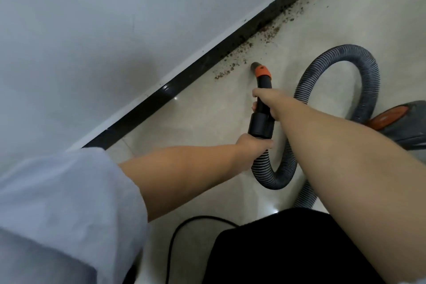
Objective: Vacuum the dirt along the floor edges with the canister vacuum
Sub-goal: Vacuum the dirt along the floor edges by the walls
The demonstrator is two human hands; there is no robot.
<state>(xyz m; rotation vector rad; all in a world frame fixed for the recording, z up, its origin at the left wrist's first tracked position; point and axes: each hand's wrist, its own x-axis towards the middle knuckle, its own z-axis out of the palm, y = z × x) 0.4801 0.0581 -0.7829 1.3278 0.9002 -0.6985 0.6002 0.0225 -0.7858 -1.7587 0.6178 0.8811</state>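
Note:
A black vacuum nozzle (262, 99) with an orange collar points at the floor edge, its tip just short of a trail of brown dirt (251, 46) lying along the black baseboard (184, 78). My right hand (268, 105) grips the black tube behind the collar. My left hand (252, 145) holds the top of the ribbed grey hose (366, 69) just below the wide black cuff. The hose loops down, then arcs right to the grey and orange canister (396, 124) at the right edge.
The white wall (115, 18) rises above the baseboard on the left. A black power cord (184, 228) curves over the pale glossy tile floor (207, 110) near my dark-clothed leg (288, 251) at the bottom.

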